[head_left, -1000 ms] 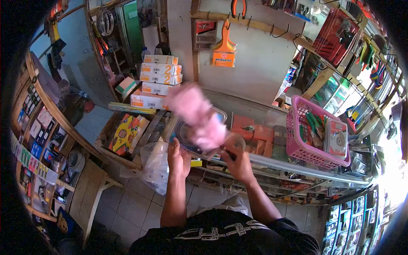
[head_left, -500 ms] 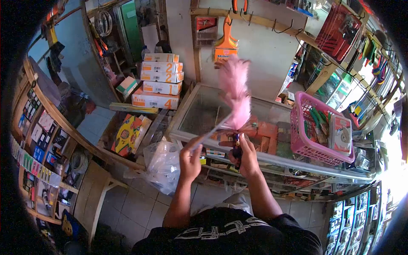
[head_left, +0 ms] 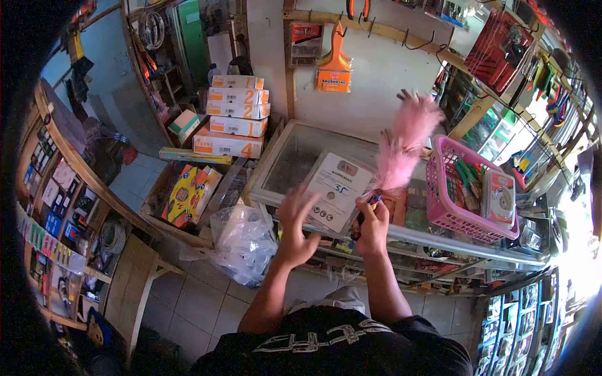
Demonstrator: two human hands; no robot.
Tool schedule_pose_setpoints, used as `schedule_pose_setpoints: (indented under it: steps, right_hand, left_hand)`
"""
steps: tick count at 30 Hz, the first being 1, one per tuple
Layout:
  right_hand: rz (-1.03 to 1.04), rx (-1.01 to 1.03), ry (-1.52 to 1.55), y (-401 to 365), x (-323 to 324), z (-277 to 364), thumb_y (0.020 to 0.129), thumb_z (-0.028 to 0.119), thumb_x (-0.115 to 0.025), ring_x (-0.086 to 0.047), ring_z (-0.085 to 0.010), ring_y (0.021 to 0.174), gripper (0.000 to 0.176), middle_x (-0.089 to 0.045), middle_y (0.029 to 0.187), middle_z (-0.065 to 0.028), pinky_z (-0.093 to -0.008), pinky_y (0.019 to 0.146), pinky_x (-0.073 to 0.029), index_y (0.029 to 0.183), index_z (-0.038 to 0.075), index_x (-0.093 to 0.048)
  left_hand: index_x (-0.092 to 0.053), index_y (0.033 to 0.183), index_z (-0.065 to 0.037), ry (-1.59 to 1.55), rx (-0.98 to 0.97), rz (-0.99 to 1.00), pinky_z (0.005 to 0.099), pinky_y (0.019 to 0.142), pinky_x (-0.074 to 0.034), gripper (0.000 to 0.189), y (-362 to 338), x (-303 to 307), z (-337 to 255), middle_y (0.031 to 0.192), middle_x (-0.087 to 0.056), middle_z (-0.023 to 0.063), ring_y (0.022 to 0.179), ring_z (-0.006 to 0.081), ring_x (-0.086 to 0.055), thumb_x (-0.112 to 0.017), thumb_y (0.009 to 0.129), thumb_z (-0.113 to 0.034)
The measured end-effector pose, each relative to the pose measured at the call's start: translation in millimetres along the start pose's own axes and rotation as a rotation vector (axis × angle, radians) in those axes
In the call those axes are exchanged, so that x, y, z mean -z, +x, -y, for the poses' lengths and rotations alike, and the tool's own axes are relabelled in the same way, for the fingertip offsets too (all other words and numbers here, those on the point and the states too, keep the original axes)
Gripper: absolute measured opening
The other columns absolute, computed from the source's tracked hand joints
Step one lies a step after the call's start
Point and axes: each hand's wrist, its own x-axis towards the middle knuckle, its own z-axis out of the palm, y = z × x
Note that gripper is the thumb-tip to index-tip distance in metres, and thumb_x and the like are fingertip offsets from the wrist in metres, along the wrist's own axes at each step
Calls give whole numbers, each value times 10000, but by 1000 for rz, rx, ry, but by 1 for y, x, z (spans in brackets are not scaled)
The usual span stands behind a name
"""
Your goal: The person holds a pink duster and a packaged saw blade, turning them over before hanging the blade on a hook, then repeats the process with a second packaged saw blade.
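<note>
Presently, in the head view, we are observing two bare hands working over a glass-topped surface (head_left: 285, 150). The right hand (head_left: 373, 229) is clenching around the handle of a pink duster (head_left: 406, 147), thumb uppermost. The duster's fluffy head is rising above that fist and leaning towards the right, its lower part passing beside a white card package (head_left: 335, 200). We are reading "WORKMAN" and a handwritten "35" on this package, which is lying at a slant between the hands, above the front part of the surface. Whether the right hand is also pinching the package's near corner, we cannot tell.

The left hand (head_left: 297, 227) is showing some blur; its fingers are spreading, grasping nothing that we can see, close to the package's left edge. Whether the fingertips are touching that edge, we cannot tell.

To the right of the duster, we are noting a pink basket (head_left: 456, 224), standing on the surface and holding green-handled tools and a flat pack. A clear plastic bag (head_left: 241, 241) is hanging near the left hand. Beyond it, white-and-orange boxes (head_left: 235, 125) are standing in a stack, and an orange brush pack (head_left: 335, 56) is hanging on the wall.
</note>
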Motion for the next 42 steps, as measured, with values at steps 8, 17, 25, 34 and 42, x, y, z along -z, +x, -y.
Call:
schedule_pose_setpoints:
  steps: [8,17,25,34,42]
  right_hand:
    - [57,18,-126,-9,-8,18,986,173,-661,-475,-60,520,117,-591,778,33,-237,427,-331,982,85,-584]
    - [552,84,-769,-32,13,18,1042,173,-597,-633,-183,800,220,-679,902,-104,-354,713,-513,1129,-20,-661]
    - [475,236,-972,-38,7,30,957,96,-665,-515,-134,702,137,-619,755,-129,-348,641,-459,1021,-24,-687]
    - [492,310,-970,-41,0,7,971,138,-645,-608,-303,764,186,-628,822,-210,-406,756,-493,988,-46,-642]
    - [398,143,-876,-31,12,0,1008,170,-607,-515,-230,707,220,-599,790,-175,-396,720,-471,1013,-48,-627]
  left_hand:
    - [-437,1491,-34,-1369,659,14,385,980,-563,655,-4,-3,18,1327,-625,129,1169,227,-648,-732,916,-141]
    - [-488,1414,-19,-1321,598,-444,369,855,-618,489,-2,8,65,1268,-645,91,1140,219,-657,-618,1027,-289]
    - [-491,1389,-33,-1343,496,-503,389,867,-620,509,0,16,38,1316,-605,99,1054,217,-689,-631,1020,-354]
    - [-479,1402,-57,-1359,393,-570,441,923,-595,467,-3,28,38,1310,-629,118,1141,274,-656,-598,1042,-332]
    - [-489,1396,-27,-1182,356,-463,455,947,-593,458,-8,45,30,1302,-620,133,1150,278,-656,-593,1048,-305]
